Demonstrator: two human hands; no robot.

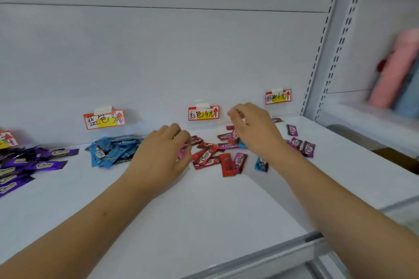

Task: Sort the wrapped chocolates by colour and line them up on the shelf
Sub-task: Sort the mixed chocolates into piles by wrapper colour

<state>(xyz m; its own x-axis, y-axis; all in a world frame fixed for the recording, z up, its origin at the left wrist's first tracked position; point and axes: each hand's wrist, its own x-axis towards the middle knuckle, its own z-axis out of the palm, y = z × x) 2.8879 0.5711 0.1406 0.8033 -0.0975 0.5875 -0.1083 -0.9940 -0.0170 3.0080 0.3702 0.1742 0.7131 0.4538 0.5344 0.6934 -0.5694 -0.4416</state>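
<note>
Working from the biggest thing down, you have the white shelf (204, 210) carrying everything, with the sorted heaps along its back edge. The purple pile (20, 170) sits toward the back left corner, the blue pile (113, 150) just right of it under the blue price tag (103, 119). The mixed heap (217, 154) of red, pink and a couple of stray blue pieces lies mid-shelf below the red price tag (203, 113), and a few pink chocolates (301, 146) lie toward the back right corner under the pink price tag (278, 96).

Your hands are apart. Your left hand (163, 154) curls over the heap's left side and seems to pinch a pink wrapper (183, 152) at its fingertips. Your right hand (254, 129) hovers over the heap's right side, thumb and forefinger closed together; whether they pinch anything I cannot tell.

Expect these pieces to be very light, with slick, crinkly foil that slides on the smooth shelf. Take each by its flat crimped end or across the narrow middle, lifting rather than dragging so neighbours don't scatter.
</note>
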